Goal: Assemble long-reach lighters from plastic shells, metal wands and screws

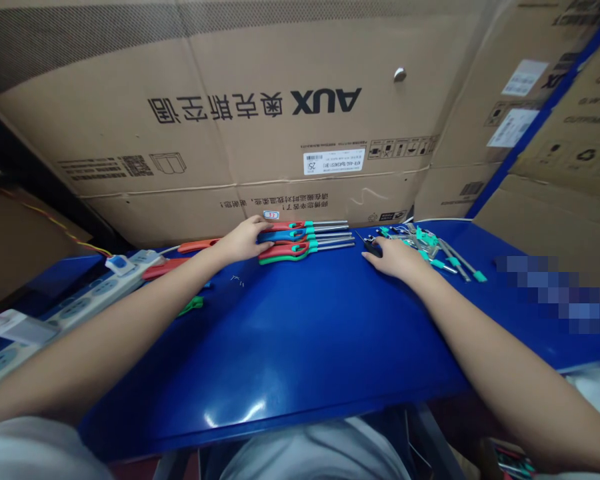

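Note:
Several long-nosed lighters [285,249], with red, blue and green handles and metal tubes, lie side by side against the cardboard at the middle of the blue table. My left hand [245,240] is on the handle ends of this row, fingers bent and thumb at the near side, gripping them. Farther right, my right hand [393,258] is curled over a small black tool [373,247] with a thin pointed shaft; the palm hides part of it. Beside that hand lies a loose pile of metal tubes [450,253] with teal ends.
Orange and red handle pieces [197,246] and a green piece [193,305] lie near my left forearm. A white power strip [103,288] with plugs runs along the left edge. Tiny pins [237,281] lie on the blue table [300,347]. A large cardboard sheet [260,60] stands behind.

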Demonstrator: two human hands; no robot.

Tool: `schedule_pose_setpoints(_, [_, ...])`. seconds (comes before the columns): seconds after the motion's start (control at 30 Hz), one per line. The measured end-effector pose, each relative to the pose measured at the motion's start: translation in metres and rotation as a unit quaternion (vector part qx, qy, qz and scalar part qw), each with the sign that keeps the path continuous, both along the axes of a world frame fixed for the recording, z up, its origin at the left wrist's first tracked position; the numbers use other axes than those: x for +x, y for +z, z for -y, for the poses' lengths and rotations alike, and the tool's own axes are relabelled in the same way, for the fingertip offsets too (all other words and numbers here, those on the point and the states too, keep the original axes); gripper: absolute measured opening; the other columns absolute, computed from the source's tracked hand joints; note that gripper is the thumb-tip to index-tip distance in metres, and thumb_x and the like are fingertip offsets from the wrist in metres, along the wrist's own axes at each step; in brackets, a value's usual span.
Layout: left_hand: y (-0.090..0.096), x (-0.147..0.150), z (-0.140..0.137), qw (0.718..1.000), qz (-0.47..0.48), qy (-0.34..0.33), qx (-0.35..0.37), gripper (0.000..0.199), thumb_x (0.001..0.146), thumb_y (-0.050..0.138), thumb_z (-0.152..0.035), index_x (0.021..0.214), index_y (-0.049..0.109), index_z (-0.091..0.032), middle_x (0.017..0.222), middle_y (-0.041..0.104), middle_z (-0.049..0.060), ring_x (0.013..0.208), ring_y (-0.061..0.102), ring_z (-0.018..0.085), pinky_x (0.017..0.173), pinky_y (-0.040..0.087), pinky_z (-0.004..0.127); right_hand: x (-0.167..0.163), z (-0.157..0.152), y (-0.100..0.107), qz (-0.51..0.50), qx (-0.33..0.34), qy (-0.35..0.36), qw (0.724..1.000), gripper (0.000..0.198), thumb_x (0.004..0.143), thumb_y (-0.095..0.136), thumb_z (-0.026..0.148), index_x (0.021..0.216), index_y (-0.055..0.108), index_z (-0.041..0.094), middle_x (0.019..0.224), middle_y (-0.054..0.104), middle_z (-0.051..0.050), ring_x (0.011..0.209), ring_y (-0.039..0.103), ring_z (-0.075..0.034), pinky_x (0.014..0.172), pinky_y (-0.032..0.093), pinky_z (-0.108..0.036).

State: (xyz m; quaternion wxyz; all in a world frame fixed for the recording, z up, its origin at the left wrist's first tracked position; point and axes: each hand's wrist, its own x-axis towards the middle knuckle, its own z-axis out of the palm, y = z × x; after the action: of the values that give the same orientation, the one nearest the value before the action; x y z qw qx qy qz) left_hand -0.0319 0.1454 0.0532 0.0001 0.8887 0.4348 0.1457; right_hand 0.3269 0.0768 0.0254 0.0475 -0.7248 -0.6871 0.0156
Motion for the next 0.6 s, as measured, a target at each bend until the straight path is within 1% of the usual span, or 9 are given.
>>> schedule_pose_setpoints(0.1, [0.010,-0.007,0.009,0.999,0.013,0.024,0.018,0.051,0.089,0.056,-0.041,0.131,0.060,-0.012,0.121,0.059,0.014,0.109,0.060,0.027,0.102,0.049,0.043,0.000,0.001,0.003,0.007,0.023,-0.002,1.000,0.049,0.094,0.048,0.053,0.121,0.063,0.015,0.113,0.071,-0.020,0.099,0.069,-0.035,0.070,0.051,-0.039])
schedule_pose_setpoints(0.17, [0.019,-0.018,0.015,0.998,0.016,0.049,0.047,0.050,0.090,0.054,-0.042,0.130,0.061,-0.011,0.122,0.060,0.015,0.114,0.059,0.028,0.104,0.046,0.042,0.000,0.003,0.005,0.011,0.039,-0.005,0.999,0.044,0.094,0.049,0.050,0.117,0.065,0.016,0.109,0.072,-0.018,0.096,0.069,-0.033,0.069,0.051,-0.038])
schedule_pose_setpoints(0.23, [0.027,-0.034,0.018,0.994,-0.009,0.088,0.057,0.049,0.090,0.054,-0.041,0.127,0.063,-0.011,0.124,0.062,0.016,0.118,0.058,0.030,0.105,0.045,0.042,0.000,0.004,0.006,0.014,0.058,-0.010,0.998,0.039,0.094,0.049,0.045,0.114,0.066,0.017,0.111,0.071,-0.016,0.096,0.069,-0.032,0.068,0.050,-0.036])
schedule_pose_setpoints(0.33, [0.035,-0.065,0.019,0.980,-0.090,0.176,-0.012,0.046,0.087,0.059,-0.043,0.120,0.067,-0.013,0.122,0.065,0.015,0.113,0.061,0.033,0.097,0.048,0.040,-0.002,0.005,0.007,0.013,0.099,-0.017,0.995,0.035,0.094,0.048,0.040,0.112,0.068,0.018,0.118,0.068,-0.013,0.101,0.067,-0.030,0.068,0.048,-0.034])
schedule_pose_setpoints(0.37, [0.037,-0.075,0.020,0.976,-0.103,0.187,-0.030,0.043,0.085,0.061,-0.042,0.116,0.069,-0.012,0.116,0.067,0.015,0.107,0.063,0.033,0.092,0.050,0.039,-0.002,0.005,0.007,0.008,0.112,-0.017,0.994,0.035,0.094,0.048,0.039,0.112,0.069,0.019,0.118,0.068,-0.013,0.101,0.067,-0.030,0.068,0.047,-0.034])
schedule_pose_setpoints(0.43, [0.036,-0.093,0.021,0.965,-0.128,0.214,-0.080,0.041,0.082,0.065,-0.046,0.107,0.072,-0.013,0.101,0.071,0.012,0.092,0.066,0.031,0.083,0.051,0.038,-0.005,0.006,0.007,-0.007,0.134,-0.009,0.991,0.033,0.093,0.049,0.038,0.110,0.071,0.019,0.116,0.069,-0.011,0.101,0.067,-0.029,0.069,0.046,-0.033])
schedule_pose_setpoints(0.47, [0.035,-0.100,0.022,0.963,-0.130,0.222,-0.081,0.041,0.083,0.064,-0.047,0.104,0.072,-0.013,0.095,0.071,0.012,0.088,0.065,0.030,0.081,0.050,0.038,-0.006,0.006,0.007,-0.016,0.143,-0.003,0.990,0.032,0.093,0.049,0.038,0.108,0.071,0.020,0.115,0.069,-0.010,0.100,0.067,-0.028,0.068,0.045,-0.033])
schedule_pose_setpoints(0.53, [0.028,-0.110,0.023,0.962,-0.116,0.241,-0.060,0.040,0.085,0.061,-0.047,0.098,0.072,-0.010,0.091,0.070,0.012,0.087,0.064,0.030,0.079,0.050,0.037,-0.009,0.007,0.007,-0.028,0.157,0.009,0.987,0.030,0.092,0.049,0.036,0.104,0.072,0.020,0.112,0.071,-0.009,0.099,0.067,-0.028,0.067,0.044,-0.032])
schedule_pose_setpoints(0.6, [0.019,-0.113,0.021,0.966,-0.088,0.241,-0.016,0.039,0.087,0.057,-0.047,0.096,0.071,-0.012,0.093,0.069,0.011,0.093,0.063,0.030,0.082,0.049,0.035,-0.012,0.008,0.008,-0.037,0.168,0.018,0.985,0.029,0.092,0.049,0.035,0.101,0.072,0.020,0.111,0.071,-0.008,0.097,0.067,-0.027,0.065,0.044,-0.032])
